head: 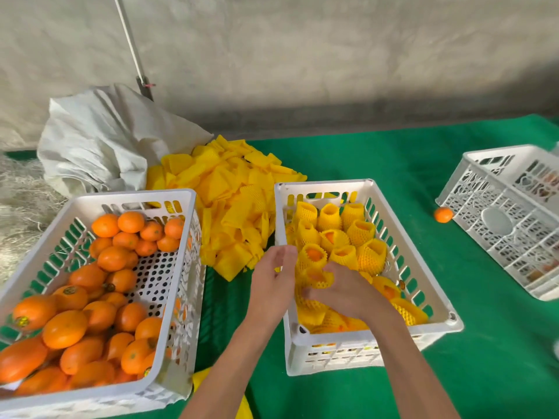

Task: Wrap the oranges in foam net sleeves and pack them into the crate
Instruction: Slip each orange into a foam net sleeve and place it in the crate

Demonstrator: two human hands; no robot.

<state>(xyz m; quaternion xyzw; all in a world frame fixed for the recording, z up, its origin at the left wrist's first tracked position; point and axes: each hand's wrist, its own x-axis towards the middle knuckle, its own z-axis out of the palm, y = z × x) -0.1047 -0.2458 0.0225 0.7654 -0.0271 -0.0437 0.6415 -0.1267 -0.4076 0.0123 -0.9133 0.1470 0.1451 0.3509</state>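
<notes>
A white crate [323,185] in the middle holds several oranges in yellow foam net sleeves [360,231]. My right hand [344,293] reaches down into this crate and grips one sleeved orange [316,279] near the left wall. My left hand [272,282] hovers at that wall's outer side, fingers straight and holding nothing. On the left, another white crate [133,196] is filled with several bare oranges [65,328]. Between the two crates lies a heap of flat yellow foam sleeves [230,192].
A third white crate [496,222] sits tilted at the right, with one loose orange [443,215] beside it. A white sack [106,140] lies behind the left crate. Green cloth [393,155] covers the table. A pole [133,46] leans on the grey wall.
</notes>
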